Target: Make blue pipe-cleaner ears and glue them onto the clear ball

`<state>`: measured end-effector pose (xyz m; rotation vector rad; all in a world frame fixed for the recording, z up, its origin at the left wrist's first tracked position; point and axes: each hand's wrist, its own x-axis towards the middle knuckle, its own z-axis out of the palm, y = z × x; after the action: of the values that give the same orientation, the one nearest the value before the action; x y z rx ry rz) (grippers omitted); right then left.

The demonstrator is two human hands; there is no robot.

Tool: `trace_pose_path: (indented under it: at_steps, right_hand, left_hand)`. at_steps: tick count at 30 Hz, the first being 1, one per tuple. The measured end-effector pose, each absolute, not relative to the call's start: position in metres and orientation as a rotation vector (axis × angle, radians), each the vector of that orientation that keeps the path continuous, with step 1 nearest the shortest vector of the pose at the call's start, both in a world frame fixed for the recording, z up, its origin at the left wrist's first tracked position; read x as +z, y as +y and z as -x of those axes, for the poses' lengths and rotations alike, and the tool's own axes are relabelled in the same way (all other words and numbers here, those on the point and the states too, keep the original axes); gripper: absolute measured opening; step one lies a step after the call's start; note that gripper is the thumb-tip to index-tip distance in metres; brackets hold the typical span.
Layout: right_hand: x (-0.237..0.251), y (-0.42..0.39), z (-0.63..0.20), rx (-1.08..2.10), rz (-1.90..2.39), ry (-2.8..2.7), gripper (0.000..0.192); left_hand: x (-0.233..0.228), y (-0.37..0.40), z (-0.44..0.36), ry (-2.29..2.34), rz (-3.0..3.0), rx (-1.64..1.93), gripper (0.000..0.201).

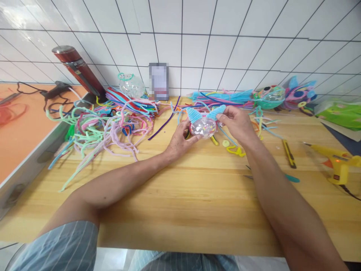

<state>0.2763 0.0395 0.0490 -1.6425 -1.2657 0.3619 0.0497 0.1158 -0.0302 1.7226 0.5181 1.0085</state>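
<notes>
A clear plastic ball [203, 127] with bright bits inside rests low over the table, with a pink-red edging around it. Two light blue pipe-cleaner ears rise from its top, a left ear [194, 115] and a right ear [217, 112]. My left hand [182, 140] grips the ball from its left side, thumb along the lower front. With thumb and fingers, my right hand [234, 121] pinches the right ear near its outer edge. Just below lie a yellow pipe cleaner [236, 151] and a small pale yellow disc [226, 143].
Tangled pipe cleaners [107, 130] cover the table's left; a blue bundle [222, 98] lies behind the ball. On the right are a yellow cutter [289, 153], a glue gun [338, 163] and teal-handled scissors [291, 178]. A thermos [77, 69] and phone [159, 81] stand against the wall.
</notes>
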Motion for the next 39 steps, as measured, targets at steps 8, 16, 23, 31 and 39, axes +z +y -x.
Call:
trace_pose_path:
  at_steps: [8,16,23,31,39]
  right_hand:
    - [0.048,0.0394,-0.2776,0.33,1.656,-1.267,0.018]
    - [0.0462,0.0401,-0.2795,0.345,1.644,-1.272,0.02]
    - [0.046,0.04,-0.2795,0.351,1.656,-1.28,0.018]
    - [0.0452,0.04,-0.2796,0.358,1.646,-1.28,0.019]
    - [0.0431,0.0423,-0.2818,0.345,1.645,-1.302,0.017]
  left_hand:
    - [-0.0294,0.115,-0.0486,0.536,-1.745,1.008,0.075]
    - [-0.0287,0.1164,-0.0471,0.526,-1.763,0.996,0.074]
    - [-0.0281,0.1156,-0.0466,0.533,-1.776,0.998,0.074]
    - [-0.0314,0.1176,-0.0469,0.514,-1.776,0.995,0.073]
    - [-0.0319,0.1178,-0.0462,0.512,-1.805,1.001,0.075]
